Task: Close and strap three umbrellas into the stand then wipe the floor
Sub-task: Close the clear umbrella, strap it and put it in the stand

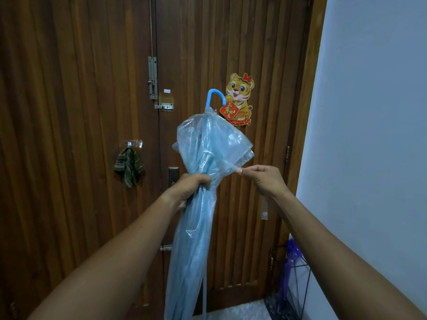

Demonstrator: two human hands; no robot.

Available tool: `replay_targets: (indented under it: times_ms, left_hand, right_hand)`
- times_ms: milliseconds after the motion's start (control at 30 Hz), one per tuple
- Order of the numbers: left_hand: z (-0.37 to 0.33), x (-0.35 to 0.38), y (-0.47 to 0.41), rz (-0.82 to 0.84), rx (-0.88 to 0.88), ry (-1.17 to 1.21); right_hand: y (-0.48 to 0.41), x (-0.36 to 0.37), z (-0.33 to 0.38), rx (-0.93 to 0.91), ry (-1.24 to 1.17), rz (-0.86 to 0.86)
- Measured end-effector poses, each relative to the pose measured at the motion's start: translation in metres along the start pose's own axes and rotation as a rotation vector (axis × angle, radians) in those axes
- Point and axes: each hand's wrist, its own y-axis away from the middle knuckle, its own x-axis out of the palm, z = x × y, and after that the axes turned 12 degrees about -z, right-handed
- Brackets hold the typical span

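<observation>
A folded light blue see-through umbrella point(198, 204) stands upright in front of me, its blue hooked handle point(216, 97) at the top. My left hand point(193, 188) is clenched around the gathered canopy at mid height. My right hand point(261, 177) pinches a thin clear strap point(231, 168) that runs from the canopy out to the right. At the lower right, a black wire umbrella stand point(298, 287) holds a purple umbrella point(288, 262). The umbrella's lower tip is out of view.
A brown wooden double door point(80, 112) fills the view, with metal bolts point(152, 77) and a tiger sticker point(240, 100). A green checked cloth point(129, 165) hangs on a hook on the left door. A pale blue wall point(369, 112) is at the right.
</observation>
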Motion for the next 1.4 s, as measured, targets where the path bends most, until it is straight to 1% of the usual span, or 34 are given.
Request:
replay_targets:
  times_ms: [67,133,267,333,433,500,667,733,767,833,867,900,933,967,1000,1033,1100,1133,1167,1200,1267,1300,1333,1400]
  left_hand:
    - [-0.004,0.001,0.009,0.14,-0.044,0.04]
    - [-0.007,0.004,0.016,0.257,-0.051,0.098]
    - [-0.006,0.014,0.021,0.478,-0.097,0.287]
    - [-0.008,0.019,0.025,0.58,-0.142,0.332]
    - [-0.011,0.024,0.028,0.677,-0.213,0.37]
    - [-0.012,0.027,0.029,0.719,-0.261,0.375]
    - [-0.008,0.028,0.02,0.849,-0.245,0.239]
    - [-0.004,0.026,0.016,0.799,-0.23,0.217]
    - [-0.003,0.024,0.015,0.726,-0.212,0.192]
    - [0.003,0.019,0.011,0.548,-0.191,0.119]
    - [0.007,0.019,0.009,0.494,-0.181,0.094]
    - [0.011,0.021,0.009,0.476,-0.134,0.056]
    - [0.014,0.026,0.009,0.452,-0.051,-0.026]
    - [0.018,0.034,0.01,0.39,0.053,-0.12]
    - [0.022,0.044,0.012,0.311,0.154,-0.167]
    - [0.027,0.052,0.014,0.201,0.211,-0.159]
    - [0.034,0.061,0.016,-0.032,0.23,-0.117]
    - [0.033,0.061,0.019,-0.116,0.201,-0.109]
    - [0.032,0.059,0.023,-0.167,0.17,-0.104]
    - [0.031,0.057,0.023,-0.198,0.155,-0.11]
    - [0.027,0.05,0.024,-0.209,0.148,-0.128]
    - [0.025,0.046,0.024,-0.216,0.137,-0.126]
    - [0.023,0.043,0.023,-0.227,0.121,-0.116]
    - [0.02,0.037,0.022,-0.215,0.075,-0.041]
  right_hand:
    - [0.001,0.001,-0.001,0.072,-0.004,0.012]
    - [0.003,0.0,-0.002,0.145,-0.006,0.049]
    - [0.011,0.002,0.001,0.138,-0.074,0.131]
    - [0.011,0.002,0.003,0.146,-0.17,0.209]
    - [0.003,-0.002,-0.003,0.182,-0.335,0.379]
    - [-0.003,-0.006,-0.006,0.199,-0.385,0.446]
    - [-0.008,-0.011,-0.005,0.168,-0.332,0.408]
    - [-0.007,-0.008,-0.003,0.151,-0.339,0.337]
    - [-0.007,-0.008,-0.001,0.132,-0.325,0.278]
    - [-0.008,-0.008,-0.001,0.056,-0.189,0.133]
    - [-0.01,-0.008,-0.004,0.02,-0.099,0.07]
    - [-0.009,-0.006,-0.006,-0.005,-0.033,0.031]
    - [-0.009,-0.003,-0.008,-0.025,0.005,0.014]
    - [-0.006,0.001,-0.009,-0.042,0.033,0.011]
    - [-0.004,0.006,-0.009,-0.057,0.052,0.014]
    - [-0.001,0.01,-0.006,-0.079,0.072,0.027]
    - [-0.001,0.014,0.001,-0.143,0.146,0.081]
    - [-0.001,0.014,0.006,-0.18,0.21,0.097]
    - [0.0,0.012,0.011,-0.218,0.288,0.097]
    - [0.0,0.009,0.017,-0.259,0.384,0.074]
    - [0.001,0.003,0.027,-0.334,0.575,0.012]
    - [0.001,0.0,0.031,-0.352,0.617,-0.006]
    - [0.0,-0.002,0.033,-0.357,0.62,-0.007]
    - [0.0,-0.007,0.035,-0.342,0.55,0.028]
